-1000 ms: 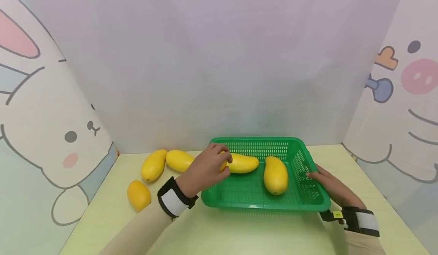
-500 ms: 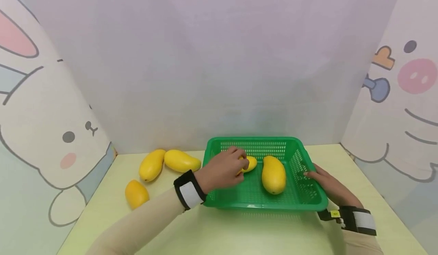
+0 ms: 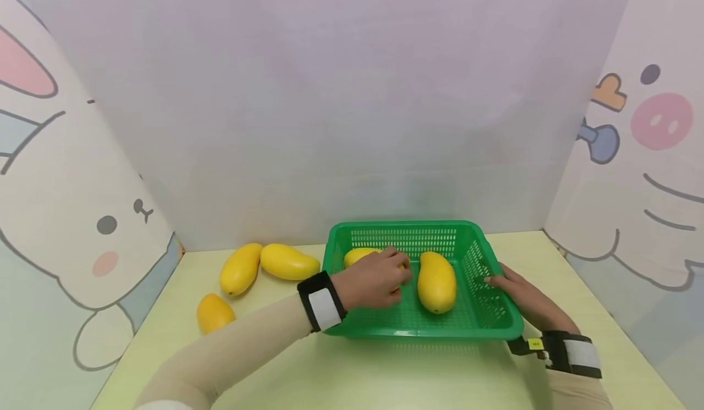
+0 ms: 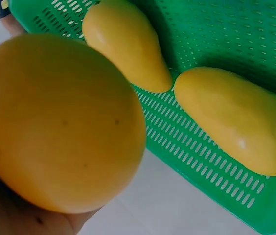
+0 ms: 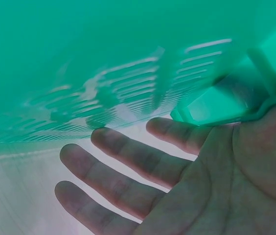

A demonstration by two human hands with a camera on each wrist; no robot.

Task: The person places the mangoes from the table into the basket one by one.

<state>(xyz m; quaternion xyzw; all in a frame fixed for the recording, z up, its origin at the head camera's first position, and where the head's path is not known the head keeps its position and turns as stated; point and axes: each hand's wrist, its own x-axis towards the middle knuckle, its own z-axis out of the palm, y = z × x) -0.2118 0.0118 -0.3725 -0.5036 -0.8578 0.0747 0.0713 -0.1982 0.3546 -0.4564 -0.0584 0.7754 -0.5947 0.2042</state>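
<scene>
My left hand point(image 3: 376, 278) is above the inside of a green plastic basket point(image 3: 407, 332), holding a yellow mango point(image 4: 62, 122). The hand hides most of that mango in the head view. Inside the basket lie two other mangoes: one point(image 3: 437, 283) right of the hand, another point(image 3: 360, 255) partly hidden behind it. At the basket's right end, my right hand point(image 3: 530, 297) holds the rim, its thumb hooked over the edge. The right wrist view shows its fingers point(image 5: 128, 152) spread and nearly straight outside the slotted wall.
Left of the basket, three mangoes lie on the pale yellow table point(image 3: 286, 385): one elongated point(image 3: 241, 269), one beside it point(image 3: 289, 262), and one nearer point(image 3: 214, 313), partly covered by the left forearm. A plain wall point(image 3: 352, 123) stands behind, with cartoon-printed panels at both sides.
My left hand has moved right with the mango, from the basket's left side to over its middle. The mango behind it now shows at the hand's left. The right hand stays on the rim.
</scene>
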